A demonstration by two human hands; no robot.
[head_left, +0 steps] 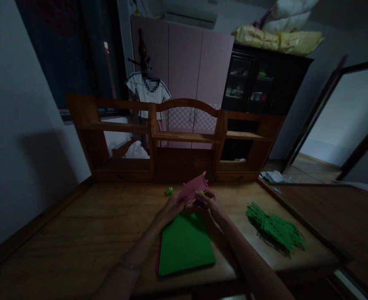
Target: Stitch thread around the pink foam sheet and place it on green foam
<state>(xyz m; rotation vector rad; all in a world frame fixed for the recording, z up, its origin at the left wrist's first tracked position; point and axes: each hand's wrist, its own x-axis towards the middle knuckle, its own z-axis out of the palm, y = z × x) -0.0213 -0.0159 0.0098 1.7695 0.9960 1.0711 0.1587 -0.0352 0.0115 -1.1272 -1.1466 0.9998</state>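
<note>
My left hand (178, 204) grips a pink sheet (192, 187), apparently paper or foam, tilted up off the desk. A row of small notches or holes runs along the sheet's right edge. Closed at that edge, my right hand (212, 201) holds a small purple and green tool (199, 201), mostly covered by the fingers; its exact kind cannot be made out. Below both hands lies a stack of green sheets (186, 246), with a pink edge showing at its left. A small bright green object (169, 191) with a white round spot sits beyond my left hand.
A loose pile of green cut strips (274, 227) lies on the right of the wooden desk (108, 233). Along the desk's back stands a wooden shelf unit (185, 135). A wall (21, 166) borders the left side, and a raised edge runs along the right.
</note>
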